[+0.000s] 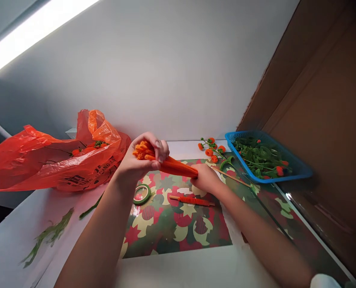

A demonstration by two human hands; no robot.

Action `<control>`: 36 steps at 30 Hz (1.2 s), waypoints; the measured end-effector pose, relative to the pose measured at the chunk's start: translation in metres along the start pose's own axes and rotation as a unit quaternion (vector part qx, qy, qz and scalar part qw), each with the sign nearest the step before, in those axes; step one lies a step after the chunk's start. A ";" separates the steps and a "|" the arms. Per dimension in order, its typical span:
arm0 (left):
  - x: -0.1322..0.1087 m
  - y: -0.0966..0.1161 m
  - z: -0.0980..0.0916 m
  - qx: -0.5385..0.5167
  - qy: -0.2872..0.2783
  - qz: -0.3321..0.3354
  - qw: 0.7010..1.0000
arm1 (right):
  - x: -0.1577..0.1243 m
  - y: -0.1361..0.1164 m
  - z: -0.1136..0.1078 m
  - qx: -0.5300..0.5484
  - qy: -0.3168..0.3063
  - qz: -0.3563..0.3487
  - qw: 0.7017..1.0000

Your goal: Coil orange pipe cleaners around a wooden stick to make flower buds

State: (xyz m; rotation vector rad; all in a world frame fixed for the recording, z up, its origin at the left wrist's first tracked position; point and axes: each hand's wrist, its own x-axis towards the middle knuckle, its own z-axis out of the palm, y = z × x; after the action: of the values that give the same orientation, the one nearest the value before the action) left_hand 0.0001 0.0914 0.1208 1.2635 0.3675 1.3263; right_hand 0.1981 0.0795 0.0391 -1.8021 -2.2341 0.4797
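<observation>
Both hands grip a bundle of orange pipe cleaners above a patterned mat. My left hand is closed round the bundle's upper end, where the orange tips fan out. My right hand is closed round its lower end. Under the hands lie a roll of green tape and a stick wound with orange pipe cleaner.
A big orange plastic bag with orange flowers inside lies at the left. A blue basket of green leaves sits at the right beside brown cardboard. Orange flower sprigs lie behind the mat. Green leaf strips lie at the front left.
</observation>
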 end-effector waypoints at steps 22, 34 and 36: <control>0.022 -0.004 -0.021 -0.166 0.355 0.012 0.920 | 0.005 0.018 -0.007 0.034 -0.013 -0.020 0.999; 0.028 -0.038 -0.044 -0.174 0.441 -0.045 0.879 | 0.015 0.034 -0.012 -0.065 0.025 0.062 0.996; 0.028 -0.048 -0.049 -0.177 0.453 -0.068 0.871 | 0.017 0.039 -0.012 -0.076 0.023 0.071 0.994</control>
State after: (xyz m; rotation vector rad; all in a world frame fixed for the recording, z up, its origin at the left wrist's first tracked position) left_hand -0.0071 0.1501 0.0758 0.2300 0.8017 1.7076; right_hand 0.2340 0.1044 0.0340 -2.0356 -2.1733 0.2973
